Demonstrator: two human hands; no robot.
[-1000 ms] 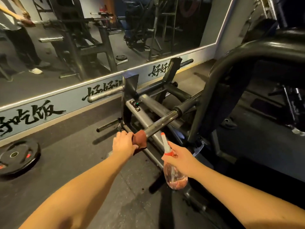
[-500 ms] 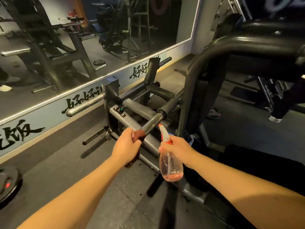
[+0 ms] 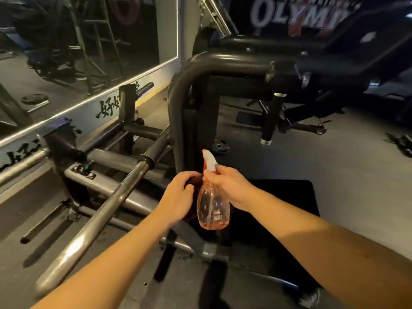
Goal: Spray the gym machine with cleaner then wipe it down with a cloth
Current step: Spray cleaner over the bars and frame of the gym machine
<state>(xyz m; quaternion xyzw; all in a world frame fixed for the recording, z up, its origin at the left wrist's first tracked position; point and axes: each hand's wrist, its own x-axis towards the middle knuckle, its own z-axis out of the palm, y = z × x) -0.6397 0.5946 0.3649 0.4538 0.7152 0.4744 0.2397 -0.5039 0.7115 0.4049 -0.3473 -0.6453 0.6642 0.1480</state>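
Head view: we are gripping the spray bottle (image 3: 213, 208), likely light and slick, by its neck in our right hand (image 3: 227, 185); our left hand (image 3: 178, 197) is clutching the soft cloth (image 3: 194, 181) near the machine frame (image 3: 194, 121).

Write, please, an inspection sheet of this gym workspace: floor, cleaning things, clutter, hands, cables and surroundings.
Surface: grey floor, with a black mat beside the machine's base.
Job's things: clear pinkish spray bottle, upright; dark cloth, mostly hidden behind the hand; gym machine with a bare steel bar.
Clutter: one small weight plate lying on the floor.
Hands: left hand grips the cloth; right hand grips the bottle's neck.
Cables: nothing seen.
Surroundings: wall mirror to the left; dark equipment behind, too dim to tell.
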